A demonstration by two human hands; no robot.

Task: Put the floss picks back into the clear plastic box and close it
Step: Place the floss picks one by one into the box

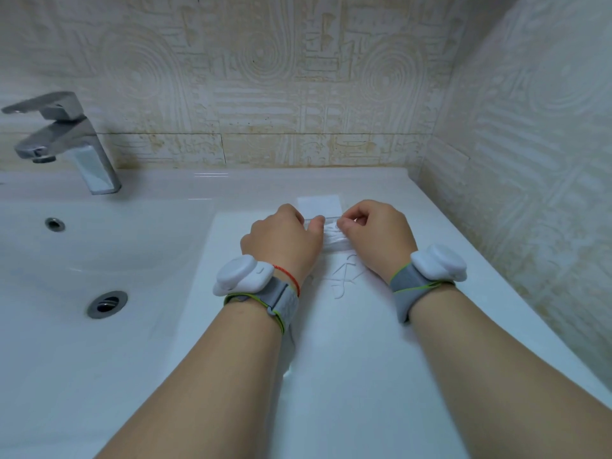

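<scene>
Beside the basin, your left hand grips the box; your right hand seems to pinch picks. Picks left across the rim would block the lid.

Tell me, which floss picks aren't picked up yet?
The loose floss picks lying tangled on the counter, touched by nobody. The other bunch is pinched between the left hand and right hand.

The clear plastic box sits on the white worktop, lid open. The left hand grips the box's left side. At the box's right side, the right hand pinches a bunch of floss picks. Loose picks lie just in front of the box. A tap stands well left of the box.
</scene>
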